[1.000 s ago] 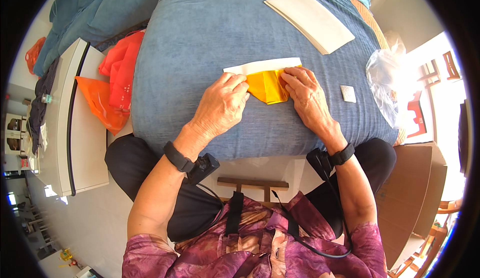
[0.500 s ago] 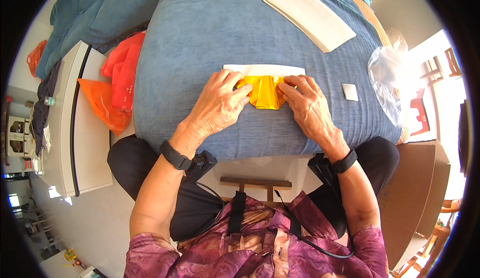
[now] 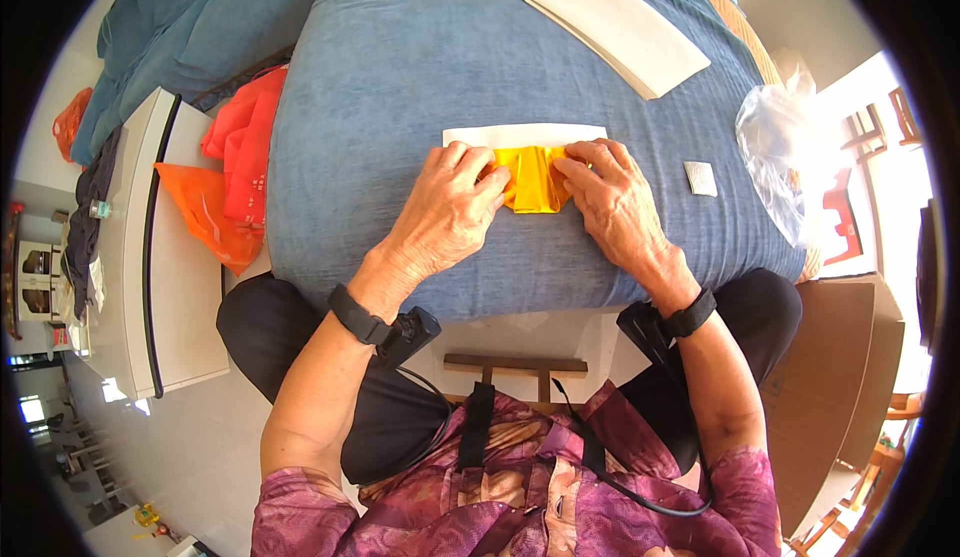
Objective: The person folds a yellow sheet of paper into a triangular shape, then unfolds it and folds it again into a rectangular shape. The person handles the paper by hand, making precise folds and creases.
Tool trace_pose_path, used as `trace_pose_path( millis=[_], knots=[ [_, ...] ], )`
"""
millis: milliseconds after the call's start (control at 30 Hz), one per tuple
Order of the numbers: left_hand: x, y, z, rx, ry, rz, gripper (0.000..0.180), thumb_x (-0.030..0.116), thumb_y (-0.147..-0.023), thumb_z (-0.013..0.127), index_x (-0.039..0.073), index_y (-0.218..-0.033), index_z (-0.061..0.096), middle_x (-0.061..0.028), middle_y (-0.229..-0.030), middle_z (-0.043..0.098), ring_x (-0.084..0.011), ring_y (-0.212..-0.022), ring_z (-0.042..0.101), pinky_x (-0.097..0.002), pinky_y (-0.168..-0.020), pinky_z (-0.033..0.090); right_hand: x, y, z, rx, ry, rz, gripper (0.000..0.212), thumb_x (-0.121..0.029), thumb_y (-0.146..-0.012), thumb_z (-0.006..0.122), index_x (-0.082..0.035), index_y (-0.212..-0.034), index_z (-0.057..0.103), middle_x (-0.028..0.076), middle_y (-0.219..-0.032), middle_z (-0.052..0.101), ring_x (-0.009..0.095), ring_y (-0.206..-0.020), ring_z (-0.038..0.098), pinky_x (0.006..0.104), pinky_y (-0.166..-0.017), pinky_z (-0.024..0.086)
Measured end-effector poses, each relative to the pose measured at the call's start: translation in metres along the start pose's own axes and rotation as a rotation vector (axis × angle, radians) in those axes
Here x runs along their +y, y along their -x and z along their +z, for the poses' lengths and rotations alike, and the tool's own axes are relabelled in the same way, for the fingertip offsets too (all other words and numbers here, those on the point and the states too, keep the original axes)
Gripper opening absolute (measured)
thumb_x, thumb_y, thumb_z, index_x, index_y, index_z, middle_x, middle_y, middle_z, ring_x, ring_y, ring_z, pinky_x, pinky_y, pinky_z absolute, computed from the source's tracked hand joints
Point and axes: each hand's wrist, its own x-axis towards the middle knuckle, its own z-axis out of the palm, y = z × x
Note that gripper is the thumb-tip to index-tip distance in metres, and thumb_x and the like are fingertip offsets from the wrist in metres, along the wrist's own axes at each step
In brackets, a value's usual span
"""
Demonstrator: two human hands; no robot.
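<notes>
A shiny golden-yellow sheet of foil paper (image 3: 534,183) lies creased in front of me, over a strip of white paper (image 3: 524,136) that shows along its far edge. At its left side my left hand (image 3: 452,197) has its fingers bent and closed on the sheet's edge. My right hand (image 3: 615,192) grips the right side in the same way, thumb toward the middle. Both hands hide the sheet's ends, so its full outline cannot be seen. Vertical folds run down the visible middle part.
A blue cloth-covered bed (image 3: 390,87) bears everything. Cream paper sheets (image 3: 625,32) lie at the far right, with a small silvery square (image 3: 701,179) nearer. A clear plastic bag (image 3: 770,157) rests at the right edge. Left stand red and orange bags (image 3: 240,147) and a white cabinet (image 3: 185,287).
The fingers have shifted slightly on the foil paper, and its visible middle is narrower with the folds more raised. Both hands stay at its sides.
</notes>
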Motion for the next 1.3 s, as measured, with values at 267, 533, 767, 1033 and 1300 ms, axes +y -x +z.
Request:
trace_pose_path(
  millis=[267, 533, 767, 1033, 1300],
  knots=[
    [0.005, -0.003, 0.008, 0.015, 0.03, -0.033, 0.022, -0.001, -0.082, 0.074, -0.001, -0.103, 0.07, -0.0115, -0.112, 0.061, -0.03, -0.109, 0.056, -0.0419, -0.091, 0.048, 0.004, -0.005, 0.002, 0.041, -0.008, -0.022, 0.017, -0.005, -0.085, 0.068, -0.002, -0.102, 0.07, 0.012, -0.11, 0.067, 0.031, -0.104, 0.061, 0.04, -0.094, 0.052],
    [-0.006, -0.018, 0.018, 0.114, 0.259, -0.187, 0.009, -0.003, -0.084, 0.072, 0.0, -0.092, 0.072, -0.011, -0.099, 0.065, -0.0301, -0.097, 0.062, -0.0406, -0.086, 0.052, 0.006, -0.014, -0.005, 0.003, -0.081, -0.03, 0.008, -0.003, -0.086, 0.068, -0.002, -0.093, 0.072, 0.01, -0.098, 0.066, 0.029, -0.094, 0.059, 0.0381, -0.085, 0.052],
    [-0.02, -0.024, 0.019, -0.014, 0.481, -0.369, 0.013, -0.01, -0.084, 0.066, 0.0, -0.09, 0.072, -0.0094, -0.094, 0.065, -0.0266, -0.088, 0.066, -0.035, -0.077, 0.054, 0.022, -0.025, -0.007, -0.115, -0.09, -0.048, 0.01, 0.0, -0.083, 0.068, -0.004, -0.089, 0.075, 0.008, -0.09, 0.066, 0.028, -0.089, 0.06, 0.0371, -0.08, 0.055],
    [-0.021, -0.029, 0.017, -0.077, 0.424, -0.337, 0.019, -0.012, -0.082, 0.066, 0.0, -0.095, 0.071, -0.0104, -0.096, 0.065, -0.027, -0.09, 0.066, -0.0356, -0.078, 0.055, 0.034, -0.031, -0.003, -0.148, -0.14, -0.015, 0.011, 0.001, -0.082, 0.068, -0.004, -0.09, 0.075, 0.008, -0.088, 0.067, 0.028, -0.088, 0.066, 0.0366, -0.076, 0.058],
    [-0.026, -0.028, 0.015, 0.057, 0.145, -0.256, 0.054, -0.004, -0.074, 0.078, 0.001, -0.124, 0.06, -0.0121, -0.118, 0.062, -0.0326, -0.116, 0.056, -0.0427, -0.099, 0.045, 0.034, -0.036, -0.002, -0.098, -0.104, 0.055, 0.031, 0.001, -0.081, 0.074, -0.001, -0.111, 0.071, 0.013, -0.108, 0.067, 0.032, -0.104, 0.063, 0.0404, -0.092, 0.056]
  ],
)
